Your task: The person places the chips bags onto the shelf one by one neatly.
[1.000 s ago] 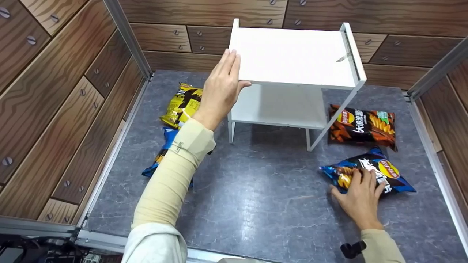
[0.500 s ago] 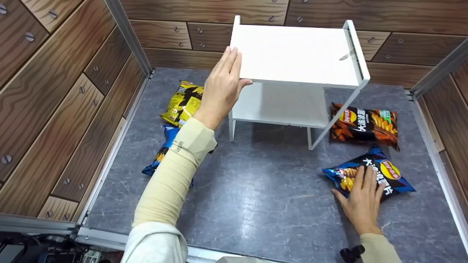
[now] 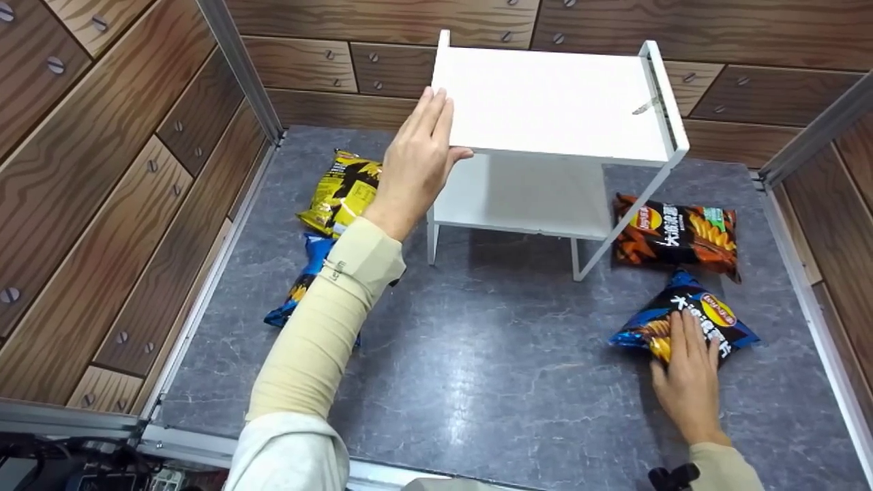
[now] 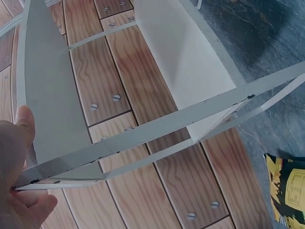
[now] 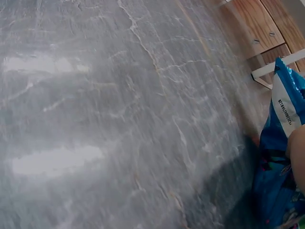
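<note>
A small white two-tier table (image 3: 545, 102) stands at the back. My left hand (image 3: 419, 153) holds its front left corner, thumb along the front edge; the left wrist view shows the thumb (image 4: 25, 121) and fingers on either side of the white frame (image 4: 143, 129). At the right, my right hand (image 3: 687, 382) lies with straight fingers on a blue and black chip bag (image 3: 716, 334) on the floor. In the right wrist view, only part of that hand shows at the right edge, against the blue bag (image 5: 274, 181).
An orange and black chip bag (image 3: 682, 235) lies right of the table, just behind the blue one. On the left are a yellow chip bag (image 3: 341, 191) and another blue bag (image 3: 310, 273), partly behind my left arm. Wood-patterned walls (image 3: 136, 204) surround the grey marbled floor (image 3: 477, 368).
My right hand has shifted to the right on the blue chip bag, and the bag has turned slightly, its far tip moving left. My left hand stays at the table corner.
</note>
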The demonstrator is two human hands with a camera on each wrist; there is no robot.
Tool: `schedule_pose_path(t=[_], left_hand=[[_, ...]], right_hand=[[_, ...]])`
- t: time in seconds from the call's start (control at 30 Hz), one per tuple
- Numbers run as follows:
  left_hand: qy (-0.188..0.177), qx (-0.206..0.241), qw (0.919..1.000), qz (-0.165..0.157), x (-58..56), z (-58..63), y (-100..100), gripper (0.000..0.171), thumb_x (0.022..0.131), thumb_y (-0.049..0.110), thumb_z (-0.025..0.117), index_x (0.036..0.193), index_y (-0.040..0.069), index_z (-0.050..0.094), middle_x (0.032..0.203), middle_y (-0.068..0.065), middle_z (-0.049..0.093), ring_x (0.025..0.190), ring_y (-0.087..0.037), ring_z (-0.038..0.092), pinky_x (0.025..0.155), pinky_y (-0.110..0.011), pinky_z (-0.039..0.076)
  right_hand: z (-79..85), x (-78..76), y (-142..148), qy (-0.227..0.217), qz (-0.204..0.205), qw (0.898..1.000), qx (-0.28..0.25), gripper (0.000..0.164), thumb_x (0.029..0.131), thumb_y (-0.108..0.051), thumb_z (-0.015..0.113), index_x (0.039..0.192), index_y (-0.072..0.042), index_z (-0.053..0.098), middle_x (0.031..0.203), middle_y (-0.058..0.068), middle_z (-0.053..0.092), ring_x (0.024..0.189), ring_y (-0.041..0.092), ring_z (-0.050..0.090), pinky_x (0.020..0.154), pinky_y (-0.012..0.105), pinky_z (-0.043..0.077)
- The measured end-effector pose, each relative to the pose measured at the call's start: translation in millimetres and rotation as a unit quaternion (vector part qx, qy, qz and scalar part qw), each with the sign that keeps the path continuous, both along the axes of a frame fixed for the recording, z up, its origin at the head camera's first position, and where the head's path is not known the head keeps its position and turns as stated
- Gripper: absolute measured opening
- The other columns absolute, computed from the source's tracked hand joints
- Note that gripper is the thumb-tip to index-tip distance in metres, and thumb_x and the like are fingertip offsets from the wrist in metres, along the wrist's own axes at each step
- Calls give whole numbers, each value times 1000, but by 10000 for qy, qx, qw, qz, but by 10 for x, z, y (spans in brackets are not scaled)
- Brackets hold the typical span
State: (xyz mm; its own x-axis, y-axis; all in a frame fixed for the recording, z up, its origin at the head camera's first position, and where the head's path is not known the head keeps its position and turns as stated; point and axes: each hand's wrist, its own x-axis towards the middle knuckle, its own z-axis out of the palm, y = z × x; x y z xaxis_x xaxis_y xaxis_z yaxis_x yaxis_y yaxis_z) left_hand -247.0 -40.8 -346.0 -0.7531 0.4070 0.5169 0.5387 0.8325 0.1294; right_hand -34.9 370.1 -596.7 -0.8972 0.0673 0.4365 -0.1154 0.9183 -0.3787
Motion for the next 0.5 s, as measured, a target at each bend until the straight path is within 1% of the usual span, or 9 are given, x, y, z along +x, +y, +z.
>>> schedule_pose_path(t=[0.17,0.3,0.5], left_hand=[[59,-23,10000,10,-14,-13,8,72,98,45,49,147,-7,39,156,-21,38,149,-30,31,125,-32,21],[92,-20,10000,11,-16,-22,3,72,97,45,49,147,-6,39,156,-20,38,149,-30,31,125,-31,21],[168,-21,9999,23,-15,-31,-4,72,98,46,47,147,-6,40,156,-20,39,149,-30,31,124,-31,22]], right_hand=[[45,30,23,291,127,9995,-28,92,68,21,69,151,3,34,154,30,35,145,44,31,123,62,12],[67,64,30,454,240,9987,-3,89,67,22,65,149,6,36,152,32,38,145,44,32,124,58,14],[159,115,32,449,307,9985,23,86,66,23,62,147,5,39,151,30,40,147,40,30,125,55,13]])
